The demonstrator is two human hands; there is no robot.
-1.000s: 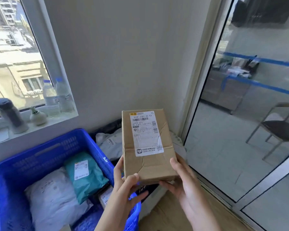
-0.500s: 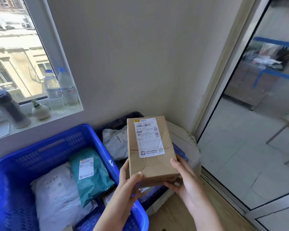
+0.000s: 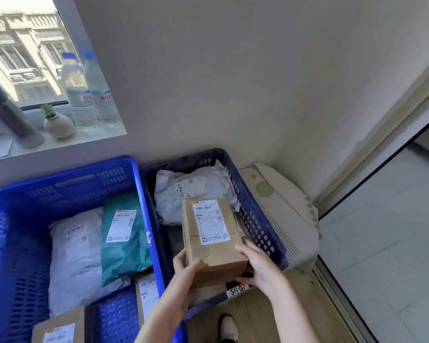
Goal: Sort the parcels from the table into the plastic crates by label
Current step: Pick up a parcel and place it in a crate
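Gripping the brown cardboard parcel point(image 3: 212, 233) at its near end, the left hand point(image 3: 186, 271) and right hand point(image 3: 260, 266) each curled round a corner and held it over the dark blue crate point(image 3: 255, 219), above a grey mailer point(image 3: 191, 189) inside. Its white shipping label point(image 3: 209, 220) showed a barcode and a yellow mark, print too blurred to read. The handwritten tag point(image 3: 235, 292) on the crate's front was equally illegible. Alongside, the bright blue crate point(image 3: 67, 179) held a labelled teal mailer point(image 3: 126, 243).
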